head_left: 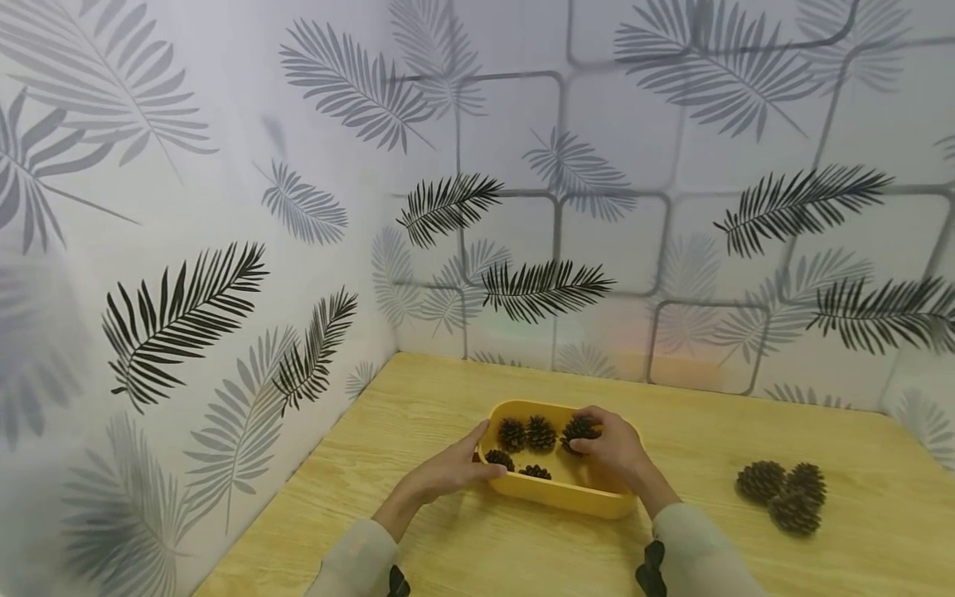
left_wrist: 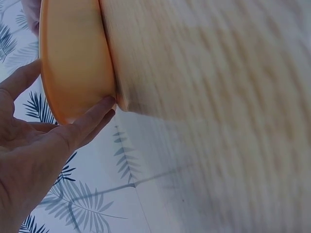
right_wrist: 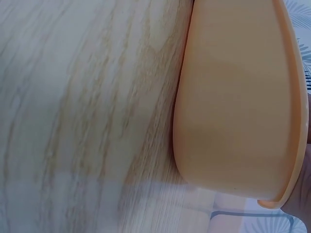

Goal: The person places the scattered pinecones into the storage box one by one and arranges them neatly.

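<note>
A yellow plastic tub (head_left: 555, 495) with rounded corners stands on the table. My left hand (head_left: 446, 473) holds its left end, thumb at the near rim; in the left wrist view, the fingers (left_wrist: 90, 119) lie against the tub's outer wall (left_wrist: 75, 53). Reaching over the right side, my right hand (head_left: 615, 448) grips a brown pine cone (head_left: 576, 430) inside the tub. Several other pine cones (head_left: 540, 433) lie toward the tub's left. The right wrist view shows mostly the tub's outside (right_wrist: 238, 102), with only a sliver of the right hand at its edge.
Three more pine cones (head_left: 795, 510) sit clustered on the table to the right of the tub. The wood-grain tabletop (head_left: 418, 398) meets leaf-patterned walls (head_left: 515, 232) at the back and left.
</note>
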